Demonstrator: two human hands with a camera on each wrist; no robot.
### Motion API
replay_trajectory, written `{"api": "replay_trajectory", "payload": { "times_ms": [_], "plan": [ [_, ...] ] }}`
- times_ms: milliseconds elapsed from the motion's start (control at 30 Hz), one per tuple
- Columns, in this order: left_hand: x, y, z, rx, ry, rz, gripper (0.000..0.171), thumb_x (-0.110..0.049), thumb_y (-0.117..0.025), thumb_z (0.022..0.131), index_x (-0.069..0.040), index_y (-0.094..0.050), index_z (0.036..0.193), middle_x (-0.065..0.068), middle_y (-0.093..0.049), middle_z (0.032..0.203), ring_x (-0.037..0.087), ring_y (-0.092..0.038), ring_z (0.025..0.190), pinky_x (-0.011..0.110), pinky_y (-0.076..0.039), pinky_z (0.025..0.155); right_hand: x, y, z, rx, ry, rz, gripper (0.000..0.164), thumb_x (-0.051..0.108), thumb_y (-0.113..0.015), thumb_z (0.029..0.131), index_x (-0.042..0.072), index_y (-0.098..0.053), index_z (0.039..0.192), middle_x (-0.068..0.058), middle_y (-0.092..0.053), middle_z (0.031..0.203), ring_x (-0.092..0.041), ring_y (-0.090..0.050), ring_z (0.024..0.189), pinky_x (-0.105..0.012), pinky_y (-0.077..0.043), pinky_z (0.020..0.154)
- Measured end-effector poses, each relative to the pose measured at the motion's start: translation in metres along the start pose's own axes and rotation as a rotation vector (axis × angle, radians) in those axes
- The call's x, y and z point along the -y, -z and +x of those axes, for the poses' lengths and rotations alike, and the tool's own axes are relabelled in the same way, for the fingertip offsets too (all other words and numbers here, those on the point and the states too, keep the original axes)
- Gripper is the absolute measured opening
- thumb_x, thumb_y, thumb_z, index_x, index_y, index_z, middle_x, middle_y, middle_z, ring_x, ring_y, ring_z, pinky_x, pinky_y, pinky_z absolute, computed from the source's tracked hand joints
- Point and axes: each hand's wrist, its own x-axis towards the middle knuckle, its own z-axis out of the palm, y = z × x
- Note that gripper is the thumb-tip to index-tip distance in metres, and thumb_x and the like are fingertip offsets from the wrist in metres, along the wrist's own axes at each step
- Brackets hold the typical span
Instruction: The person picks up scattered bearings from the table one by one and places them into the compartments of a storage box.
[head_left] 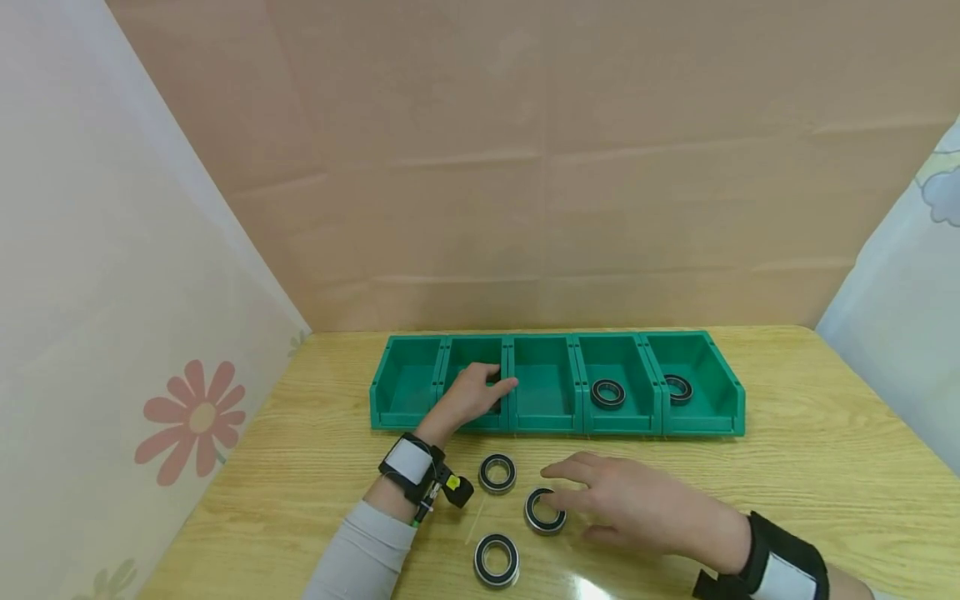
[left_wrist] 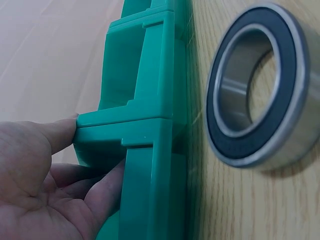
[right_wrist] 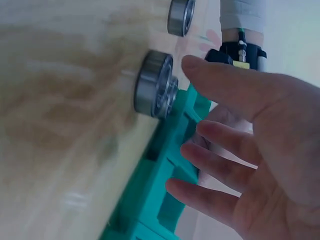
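My left hand (head_left: 468,396) reaches into the second bin from the left of a green bin row (head_left: 551,423). Its thumb is stretched out against the divider, while the other fingers dip inside, their tips partly hidden; I see nothing held. Over the table, my right hand (head_left: 637,504) has its fingers spread beside a ball bearing (head_left: 530,511), the forefinger overlapping its edge in the head view. In the right wrist view, thumb and fingers stand apart from the bearing (right_wrist: 146,82). Two more bearings lie nearby, one behind (head_left: 483,473) and one in front (head_left: 481,560).
One bearing (head_left: 608,405) lies in the fourth bin and another bearing (head_left: 680,400) in the fifth, against its left wall. Behind the bins rises a brown paper-like backdrop (head_left: 540,208). A white panel with a flower (head_left: 201,418) borders the wooden table (head_left: 300,500) on the left.
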Motion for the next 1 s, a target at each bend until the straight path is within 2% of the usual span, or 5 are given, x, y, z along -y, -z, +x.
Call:
{"api": "replay_trajectory", "payload": {
  "times_ms": [267,567,733,867,1000],
  "plan": [
    [-0.001,0.000,0.000,0.002,0.005,0.001,0.064,-0.043,-0.054,0.101,-0.005,-0.041,0.151,0.016,-0.042,0.155,0.034,-0.047,0.137,0.051,-0.042,0.111,0.004,-0.018,0.006,-0.124,0.127,-0.035,0.064,0.021,-0.089,0.071,0.032,-0.062,0.127,0.000,-0.061,0.133,-0.016,-0.061,0.118,-0.028,-0.058,0.086],
    [-0.001,0.000,-0.001,-0.001,-0.004,0.011,0.063,-0.042,-0.054,0.102,-0.004,-0.041,0.150,0.017,-0.042,0.154,0.035,-0.045,0.140,0.052,-0.043,0.110,0.005,-0.029,0.012,-0.137,0.163,0.014,0.054,0.016,-0.083,0.080,0.031,-0.065,0.128,0.001,-0.060,0.135,-0.016,-0.059,0.121,-0.028,-0.057,0.091],
    [-0.001,0.000,-0.001,-0.003,-0.006,0.012,0.063,-0.041,-0.054,0.101,-0.003,-0.041,0.150,0.017,-0.043,0.154,0.035,-0.048,0.137,0.052,-0.043,0.110,0.004,-0.034,0.016,-0.112,0.166,0.066,0.049,0.015,-0.079,0.084,0.033,-0.064,0.128,0.001,-0.058,0.138,-0.016,-0.057,0.124,-0.029,-0.057,0.092],
    [-0.001,-0.001,0.000,-0.007,0.002,0.012,0.063,-0.042,-0.054,0.102,-0.004,-0.041,0.150,0.016,-0.043,0.154,0.035,-0.044,0.140,0.052,-0.042,0.111,0.004,-0.035,0.018,-0.096,0.160,0.089,0.045,0.014,-0.075,0.088,0.034,-0.064,0.127,0.002,-0.059,0.138,-0.015,-0.057,0.124,-0.029,-0.057,0.093],
    [-0.001,-0.001,0.000,-0.009,0.001,0.010,0.062,-0.041,-0.054,0.102,-0.004,-0.041,0.150,0.017,-0.043,0.154,0.034,-0.050,0.135,0.051,-0.043,0.110,0.003,-0.035,0.020,-0.096,0.164,0.080,0.042,0.014,-0.073,0.090,0.034,-0.065,0.126,0.002,-0.060,0.136,-0.015,-0.058,0.123,-0.029,-0.057,0.093]
  ]
}}
